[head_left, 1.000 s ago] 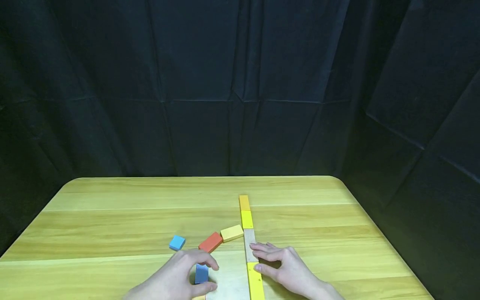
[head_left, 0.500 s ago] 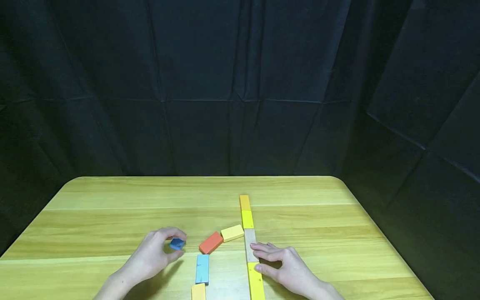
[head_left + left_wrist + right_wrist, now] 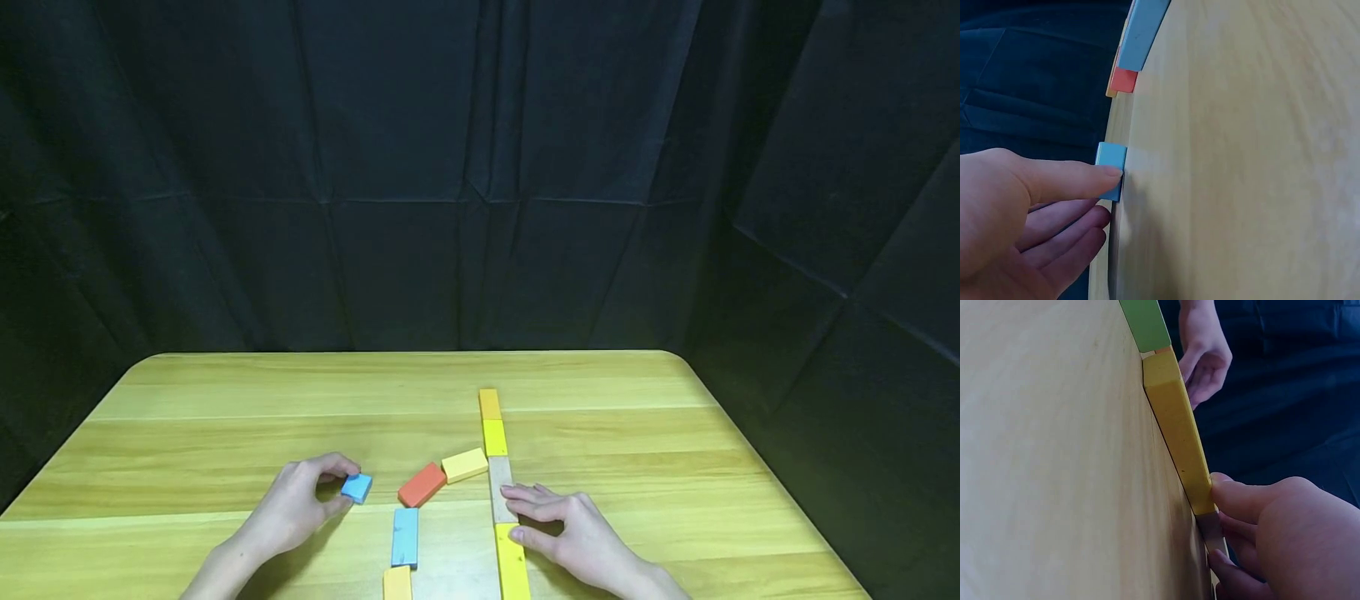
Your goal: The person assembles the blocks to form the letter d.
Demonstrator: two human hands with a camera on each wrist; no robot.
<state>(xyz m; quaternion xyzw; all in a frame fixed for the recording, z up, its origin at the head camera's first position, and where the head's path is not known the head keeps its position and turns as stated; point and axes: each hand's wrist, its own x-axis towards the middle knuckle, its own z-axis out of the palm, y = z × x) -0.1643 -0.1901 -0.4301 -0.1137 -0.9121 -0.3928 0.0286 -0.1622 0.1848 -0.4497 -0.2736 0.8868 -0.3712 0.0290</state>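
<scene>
My left hand (image 3: 288, 504) pinches a small light-blue block (image 3: 356, 488) between thumb and fingers. In the left wrist view that block (image 3: 1110, 172) is low over or on the table, with my thumb against its face. My right hand (image 3: 581, 542) rests its fingertips on the grey block (image 3: 502, 489) and its thumb beside the long yellow block (image 3: 512, 562). In the right wrist view the thumb touches the side of the yellow block (image 3: 1179, 434), and the fingers lie along the same side of the row.
Beyond the grey block, the row continues with a yellow block (image 3: 494, 437) and an orange block (image 3: 490, 404). A pale yellow block (image 3: 465, 466), a red block (image 3: 422, 485), a longer light-blue block (image 3: 405, 537) and a yellow-orange block (image 3: 397, 583) curve leftward. A green block (image 3: 1147, 325) adjoins the row.
My left hand has moved left and away from over the longer light-blue block to the small blue block and taken hold of it. My right hand has stayed in place.
</scene>
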